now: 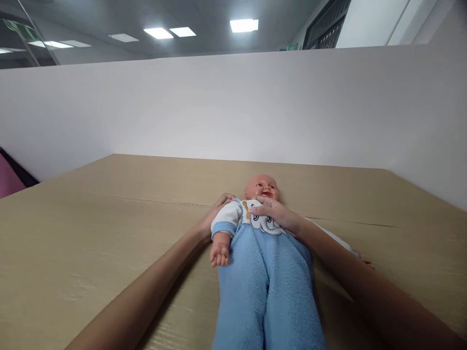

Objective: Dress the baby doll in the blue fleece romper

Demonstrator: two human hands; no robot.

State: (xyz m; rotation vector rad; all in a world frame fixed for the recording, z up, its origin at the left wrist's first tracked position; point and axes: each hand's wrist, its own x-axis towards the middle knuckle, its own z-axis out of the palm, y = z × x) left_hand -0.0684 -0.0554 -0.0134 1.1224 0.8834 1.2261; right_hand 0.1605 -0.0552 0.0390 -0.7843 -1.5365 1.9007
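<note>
A baby doll (pixel 266 272) lies on its back on the tan table, head away from me, in a fuzzy blue and white romper with a cartoon face on the chest. My left hand (pixel 221 204) is at the doll's shoulder on the left side, fingers curled by the white sleeve, which hides part of the hand. Across the upper chest lies my right hand (pixel 273 212), its thumb and fingers closed at the collar just below the doll's head (pixel 261 186). My right forearm covers most of the doll's other arm; only its small hand (pixel 366 261) shows beyond.
The tan table (pixel 109 228) has a seam running across it. A white partition (pixel 226 107) rises behind it and along the sides. Something pink and black (pixel 12 177) sits at the left edge. Ceiling lights (pixel 244 26) show above.
</note>
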